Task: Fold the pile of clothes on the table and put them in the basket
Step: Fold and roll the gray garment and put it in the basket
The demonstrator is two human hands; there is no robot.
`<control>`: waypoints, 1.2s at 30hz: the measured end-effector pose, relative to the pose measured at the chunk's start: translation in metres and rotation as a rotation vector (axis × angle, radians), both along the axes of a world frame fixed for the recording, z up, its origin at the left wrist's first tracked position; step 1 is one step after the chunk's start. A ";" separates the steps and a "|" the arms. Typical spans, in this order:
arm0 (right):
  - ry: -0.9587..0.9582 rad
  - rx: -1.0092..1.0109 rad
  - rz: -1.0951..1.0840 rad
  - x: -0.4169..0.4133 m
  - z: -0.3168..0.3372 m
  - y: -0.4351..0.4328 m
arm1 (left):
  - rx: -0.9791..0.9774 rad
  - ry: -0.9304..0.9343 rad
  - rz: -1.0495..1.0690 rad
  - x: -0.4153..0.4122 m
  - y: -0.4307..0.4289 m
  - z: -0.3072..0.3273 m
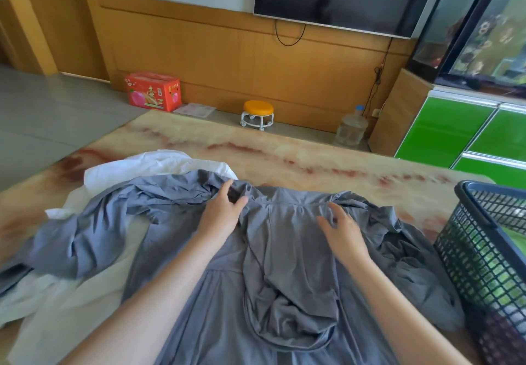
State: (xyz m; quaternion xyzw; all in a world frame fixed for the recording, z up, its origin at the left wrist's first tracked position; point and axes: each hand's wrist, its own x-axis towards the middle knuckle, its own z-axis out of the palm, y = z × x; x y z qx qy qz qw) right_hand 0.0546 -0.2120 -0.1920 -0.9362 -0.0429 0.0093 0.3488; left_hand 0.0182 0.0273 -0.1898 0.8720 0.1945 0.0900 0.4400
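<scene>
Grey jacket point(287, 251) spread on tabletop point(284, 159) beside basket point(466, 239). My left hand point(223, 212), right hand point(343, 229) rest loose on shoulders, gripping nothing. I should smooth hood point(290, 307) flat, then fold 2 sleeves point(94, 222) in.

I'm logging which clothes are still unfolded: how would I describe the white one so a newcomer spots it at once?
Start at the marble-patterned table, where a grey garment lies spread out. The white garment lies under it, showing beyond its left sleeve and at the table's near left. It is the only white cloth; its neighbour is grey.
</scene>
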 end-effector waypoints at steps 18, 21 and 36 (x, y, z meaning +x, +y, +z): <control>-0.167 -0.351 0.107 0.030 -0.009 0.038 | 0.607 0.039 -0.047 0.043 0.019 0.004; -0.187 -0.372 0.404 -0.022 -0.006 0.046 | 0.763 -0.228 -0.082 0.010 0.002 0.006; 0.137 -0.348 0.443 -0.062 -0.002 0.067 | 0.593 -0.186 -0.223 -0.053 0.034 0.028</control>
